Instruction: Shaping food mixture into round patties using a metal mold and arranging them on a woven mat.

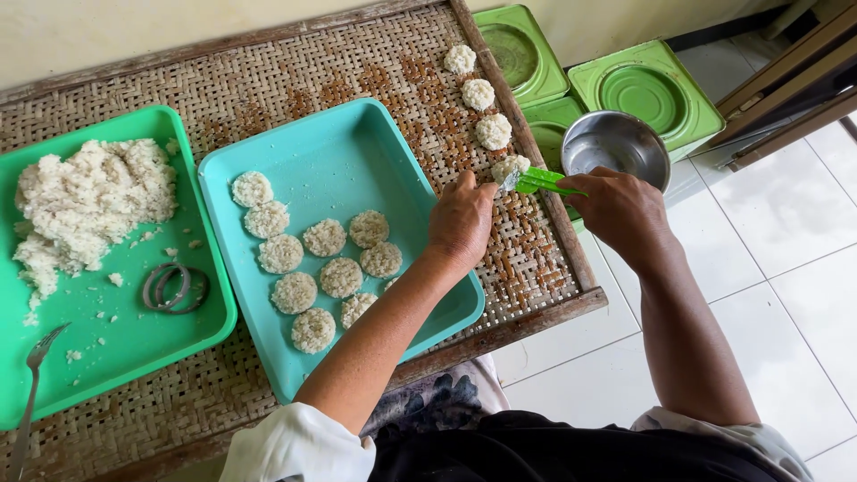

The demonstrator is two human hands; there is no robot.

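1. Two bare forearms reach out from the bottom edge over a woven bamboo tray with a wooden rim, which lies beside a white tiled floor.
2. Nearest on the tray: a teal square tray with about a dozen flat round rice cakes laid in loose rows on its left and middle part.
3. Left of it, a green tray holds a heap of white sticky rice at its far end, two metal rings lying near the middle, and a fork resting over its near edge.
4. Left hand hovers past the teal tray's right wall, over the bare weave; fingers bent, tips pinched at a small rice patty.
5. Right hand, over the bamboo tray's right rim, is clenched around a green plastic tool; the tool's end meets the same patty, just beside the left fingertips.
6. Farther along the right rim, three more rice patties sit in a line, apart from each other.
7. Beyond the right hand, off the tray: a steel bowl sits on green square tins with round lids.
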